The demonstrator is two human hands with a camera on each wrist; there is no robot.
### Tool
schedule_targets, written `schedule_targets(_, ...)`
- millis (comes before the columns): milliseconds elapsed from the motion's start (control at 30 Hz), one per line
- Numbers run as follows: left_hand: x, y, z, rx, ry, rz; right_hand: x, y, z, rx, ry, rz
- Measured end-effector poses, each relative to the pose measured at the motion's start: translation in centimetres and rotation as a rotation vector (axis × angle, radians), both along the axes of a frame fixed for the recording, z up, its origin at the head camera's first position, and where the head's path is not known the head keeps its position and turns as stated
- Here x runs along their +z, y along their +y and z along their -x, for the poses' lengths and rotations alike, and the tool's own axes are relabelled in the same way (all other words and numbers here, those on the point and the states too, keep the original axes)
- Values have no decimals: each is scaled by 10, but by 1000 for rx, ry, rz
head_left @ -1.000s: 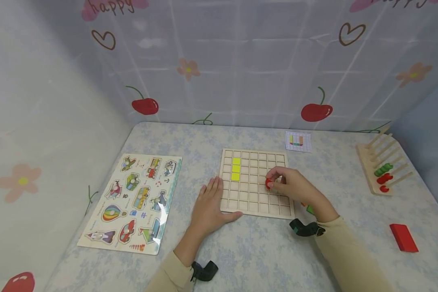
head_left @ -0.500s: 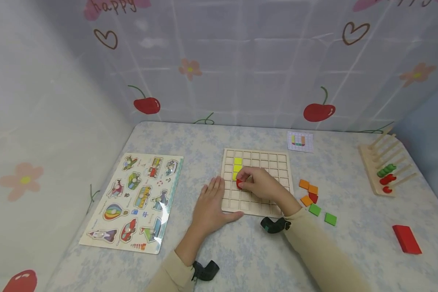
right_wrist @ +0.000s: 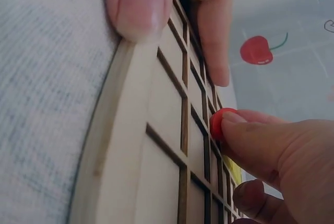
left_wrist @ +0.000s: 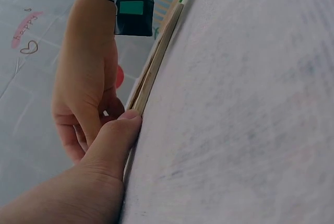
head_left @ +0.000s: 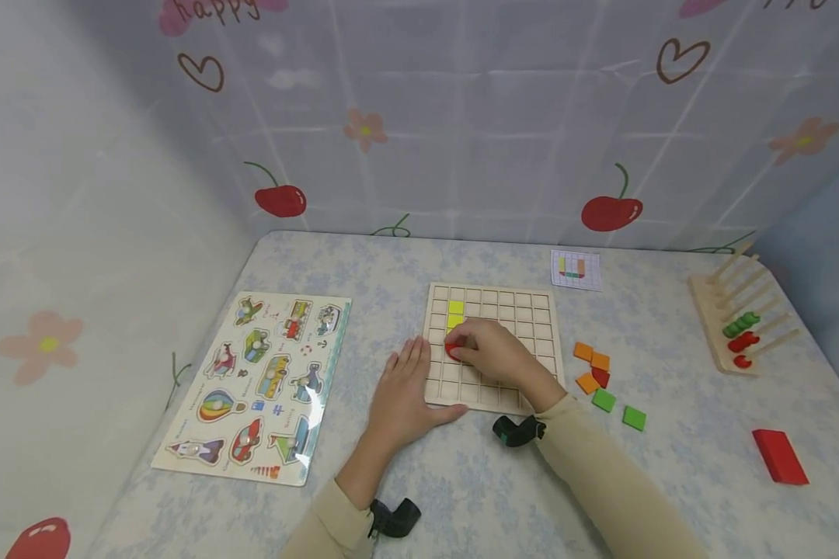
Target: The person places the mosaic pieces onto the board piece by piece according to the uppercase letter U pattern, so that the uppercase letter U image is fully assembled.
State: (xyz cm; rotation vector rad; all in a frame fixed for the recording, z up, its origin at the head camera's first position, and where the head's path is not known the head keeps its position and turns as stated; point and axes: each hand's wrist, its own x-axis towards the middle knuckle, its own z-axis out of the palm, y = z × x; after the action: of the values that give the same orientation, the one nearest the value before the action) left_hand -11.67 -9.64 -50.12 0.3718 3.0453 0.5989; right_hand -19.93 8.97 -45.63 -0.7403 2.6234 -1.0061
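My right hand (head_left: 492, 353) pinches a small red tile with a rounded edge (right_wrist: 216, 125) between thumb and fingers. It is at the gridded wooden board (head_left: 475, 397), in the column of yellow tiles (head_left: 456, 314). The lower part of that column is hidden behind the fingers. I cannot tell whether the red tile is fully down in its cell. My left hand (head_left: 402, 392) lies flat on the table at the board's left side, fingers straight. Its thumb touches the board's near edge, as the left wrist view shows.
Loose orange tiles (head_left: 587, 382), a red tile (head_left: 600, 377) and green tiles (head_left: 633, 418) lie right of the board. A pattern card (head_left: 576, 269) is behind it. A vehicle puzzle (head_left: 252, 388) lies left; a peg stand (head_left: 713, 326) and red block (head_left: 780, 456) are right.
Carrying the red tile, my right hand has moved left across the board to the yellow column, then slightly farther left. The loose tiles it covered now show. My left hand has stayed put.
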Motion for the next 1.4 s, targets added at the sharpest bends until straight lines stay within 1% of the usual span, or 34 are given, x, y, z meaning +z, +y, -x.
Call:
schedule_targets(433, 0, 0, 1, 11, -16, 0, -3, 1, -1, 22, 54, -54)
schedule_targets(667, -1, 0, 0, 10, -15, -3, -1, 2, -4, 32, 88, -93)
schedule_targets(833, 0, 0, 0, 9, -26, -8, 3, 4, -7, 24, 85, -126)
schedule_targets(1067, 0, -1, 0, 11, -27, 10, 6, 6, -8, 18, 70, -128)
schedule_targets(1267, 1, -1, 0, 5, -16, 10, 5, 4, -6, -5, 116, -150)
schedule_targets(1400, 1, 0, 1, 4, -9, 11, 6, 3, -7, 4, 138, -155)
